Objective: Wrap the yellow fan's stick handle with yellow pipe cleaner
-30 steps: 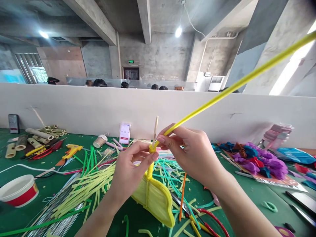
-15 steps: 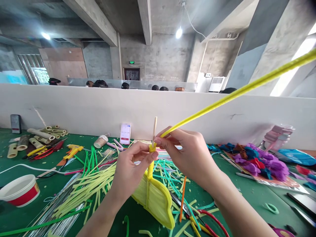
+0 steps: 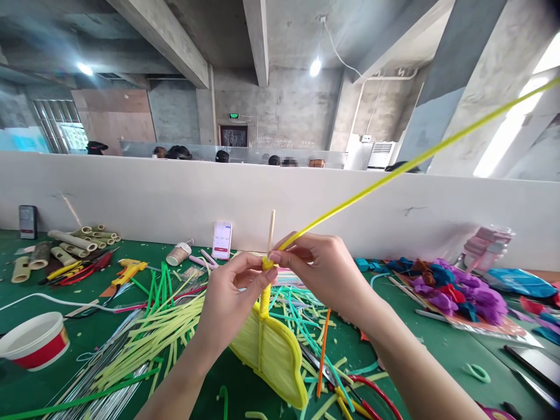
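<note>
My left hand is closed in a pinch round a thin wooden stick, just where its yellow wrapping ends. The bare tip points up above my fingers. Below them the wrapped part runs down to a yellow leaf-shaped piece with a fuzzy rim and a centre rib. Against the stick, thumb and fingers of my right hand pinch a yellow pipe cleaner. Its long free length slants up to the upper right edge of the view. My fingers partly hide the spot where it meets the stick.
Scissors and scattered pipe cleaner pieces lie under my hands. To the left are light-green strips, a paper cup, a yellow glue gun and bamboo pieces. A phone leans on the white partition; purple flowers lie right.
My right hand has shifted slightly left and down, close against the stick. The pipe cleaner's free length looks thinner and has swung a little. My left hand keeps its pinch.
</note>
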